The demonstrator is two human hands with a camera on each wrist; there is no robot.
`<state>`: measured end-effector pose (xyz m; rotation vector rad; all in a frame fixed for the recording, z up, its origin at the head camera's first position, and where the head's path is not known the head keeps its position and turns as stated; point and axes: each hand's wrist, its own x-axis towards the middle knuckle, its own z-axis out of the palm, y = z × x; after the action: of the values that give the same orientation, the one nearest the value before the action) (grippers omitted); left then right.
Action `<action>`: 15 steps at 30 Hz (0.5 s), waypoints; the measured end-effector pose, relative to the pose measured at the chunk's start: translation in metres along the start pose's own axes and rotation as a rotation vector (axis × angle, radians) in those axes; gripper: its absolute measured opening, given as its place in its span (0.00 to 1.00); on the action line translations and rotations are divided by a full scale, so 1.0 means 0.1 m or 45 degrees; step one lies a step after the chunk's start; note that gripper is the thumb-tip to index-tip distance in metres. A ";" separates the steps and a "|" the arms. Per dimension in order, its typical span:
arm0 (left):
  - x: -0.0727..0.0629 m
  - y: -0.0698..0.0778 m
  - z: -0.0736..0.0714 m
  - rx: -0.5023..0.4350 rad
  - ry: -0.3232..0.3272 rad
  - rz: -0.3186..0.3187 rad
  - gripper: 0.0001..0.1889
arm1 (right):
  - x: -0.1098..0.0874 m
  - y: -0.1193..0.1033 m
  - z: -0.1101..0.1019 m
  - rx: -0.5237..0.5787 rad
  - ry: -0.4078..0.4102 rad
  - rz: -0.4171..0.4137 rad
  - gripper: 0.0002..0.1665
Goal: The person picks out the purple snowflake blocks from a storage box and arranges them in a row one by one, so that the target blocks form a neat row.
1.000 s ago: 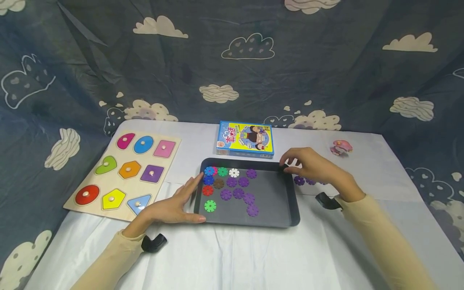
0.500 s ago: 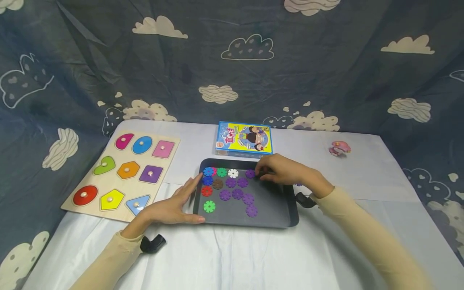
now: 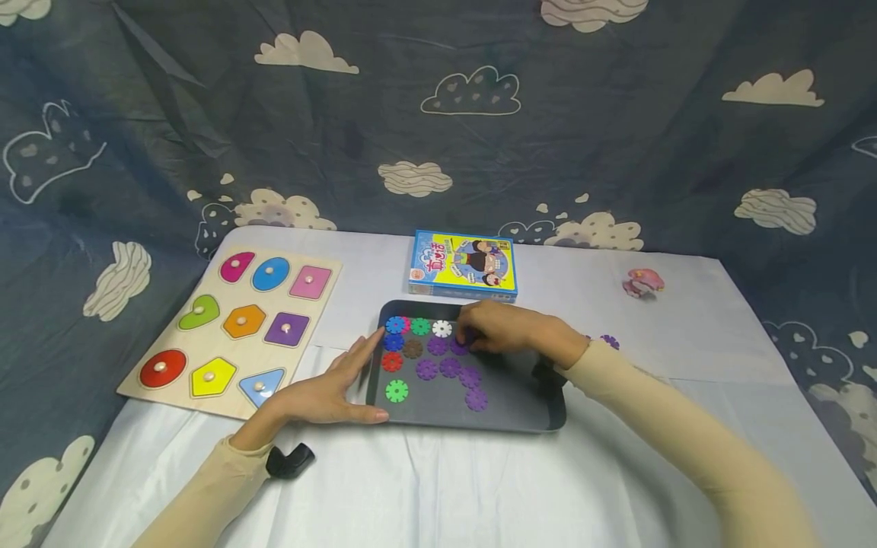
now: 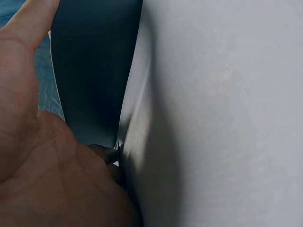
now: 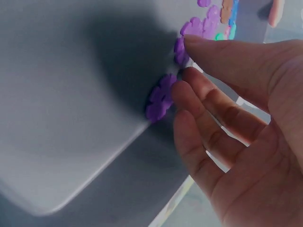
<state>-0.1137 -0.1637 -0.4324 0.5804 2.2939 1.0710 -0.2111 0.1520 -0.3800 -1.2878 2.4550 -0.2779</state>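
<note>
Head view: high, facing forward-down. Wrist views: close, facing hands [image 3: 503,326]. Head, right wrist share purple discs [image 3: 450,367].

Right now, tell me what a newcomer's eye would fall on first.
Likely the dark grey rectangular tray at centre, scattered with small multicoloured notched discs, the right hand over its far part. Then the pale wooden board of bright knobbed shapes on the left, and the blue-and-yellow box behind the tray.
</note>
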 end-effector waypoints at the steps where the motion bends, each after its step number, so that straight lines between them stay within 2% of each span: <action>1: 0.00 0.00 0.00 0.001 -0.002 0.002 0.65 | 0.02 0.00 0.00 0.001 -0.004 -0.004 0.08; 7: 0.00 0.01 0.00 0.011 -0.001 0.006 0.65 | 0.09 -0.03 0.03 -0.007 -0.014 -0.021 0.08; 15: -0.01 0.02 0.00 0.009 -0.003 0.010 0.65 | 0.13 -0.04 0.05 -0.004 -0.057 0.010 0.08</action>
<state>-0.1128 -0.1633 -0.4301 0.5933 2.2960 1.0658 -0.2128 0.1389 -0.3857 -1.2716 2.4239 -0.2404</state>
